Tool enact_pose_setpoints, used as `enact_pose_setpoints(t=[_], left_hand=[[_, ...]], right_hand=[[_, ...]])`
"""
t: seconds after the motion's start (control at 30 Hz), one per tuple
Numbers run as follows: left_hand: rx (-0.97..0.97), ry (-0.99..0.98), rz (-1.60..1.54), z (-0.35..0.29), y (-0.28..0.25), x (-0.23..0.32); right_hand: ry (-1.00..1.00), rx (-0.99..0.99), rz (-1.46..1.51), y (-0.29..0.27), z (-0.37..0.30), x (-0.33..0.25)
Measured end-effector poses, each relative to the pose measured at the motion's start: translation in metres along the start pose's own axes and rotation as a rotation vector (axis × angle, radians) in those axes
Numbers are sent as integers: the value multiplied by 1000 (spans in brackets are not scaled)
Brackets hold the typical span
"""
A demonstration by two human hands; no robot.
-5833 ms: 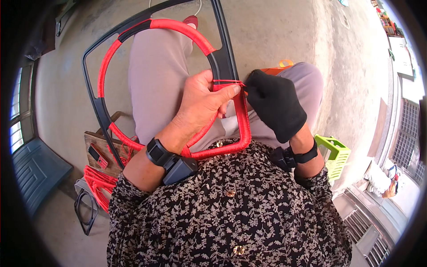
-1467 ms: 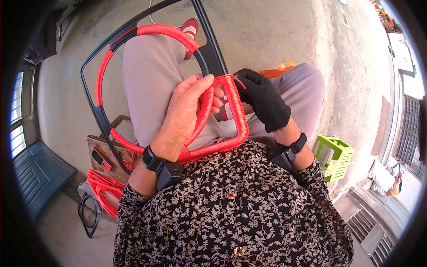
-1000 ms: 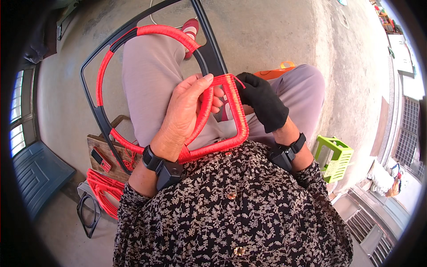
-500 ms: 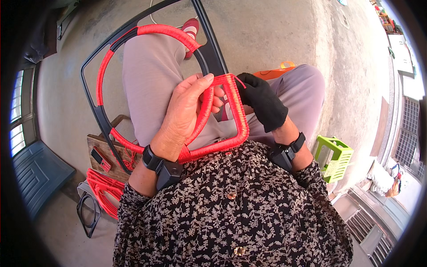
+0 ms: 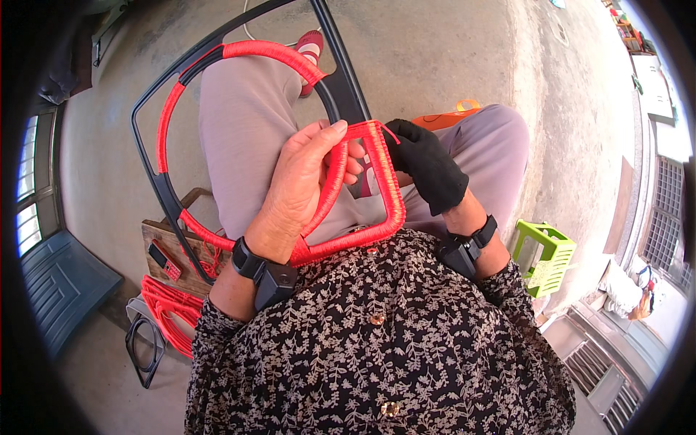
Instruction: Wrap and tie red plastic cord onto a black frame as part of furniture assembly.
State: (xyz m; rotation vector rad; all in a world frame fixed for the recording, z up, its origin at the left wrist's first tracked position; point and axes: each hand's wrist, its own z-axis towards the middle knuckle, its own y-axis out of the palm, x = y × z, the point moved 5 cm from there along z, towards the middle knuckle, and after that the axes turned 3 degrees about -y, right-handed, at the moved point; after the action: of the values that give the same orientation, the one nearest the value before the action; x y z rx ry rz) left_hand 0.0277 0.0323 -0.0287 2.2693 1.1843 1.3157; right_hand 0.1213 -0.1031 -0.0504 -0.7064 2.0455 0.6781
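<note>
A black frame with a ring inside an outer rectangle lies tilted across my lap. Red cord is wound tightly round its near right corner and much of the ring. My bare left hand grips the wrapped part where ring and bar meet, thumb on top and fingers curled beneath. Just right of the corner, my right hand, in a black glove, is closed with its fingers bent. A short loose end of red cord runs from the corner to those fingers; the glove hides the fingertips.
To the left, a wooden board carries a red phone-like device. Beside it lie a coil of red cord and a smaller black frame. A green plastic stool stands right; an orange bag is behind my right knee.
</note>
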Motion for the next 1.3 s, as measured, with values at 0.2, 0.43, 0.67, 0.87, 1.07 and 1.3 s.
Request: enact_pose_setpoints(t=[0.2, 0.43, 0.67, 0.87, 1.07, 1.3], left_hand=[[-17, -1, 11, -1, -1, 1], [-10, -8, -47, -1, 1, 0], [0, -3, 30, -2, 0, 0], [-12, 12, 72, 0, -1, 3], [-17, 15, 105, -6, 11, 7], [-76, -96, 213, 0, 15, 7]], right_hand=[[-7, 9, 1, -2, 0, 0], [5, 58, 38, -14, -6, -9], [-257, 414, 112, -88, -56, -44], [-315, 634, 355, -166, -107, -23], [-225, 750, 277, -199, -122, 42], [-10, 703, 164, -198, -114, 107]])
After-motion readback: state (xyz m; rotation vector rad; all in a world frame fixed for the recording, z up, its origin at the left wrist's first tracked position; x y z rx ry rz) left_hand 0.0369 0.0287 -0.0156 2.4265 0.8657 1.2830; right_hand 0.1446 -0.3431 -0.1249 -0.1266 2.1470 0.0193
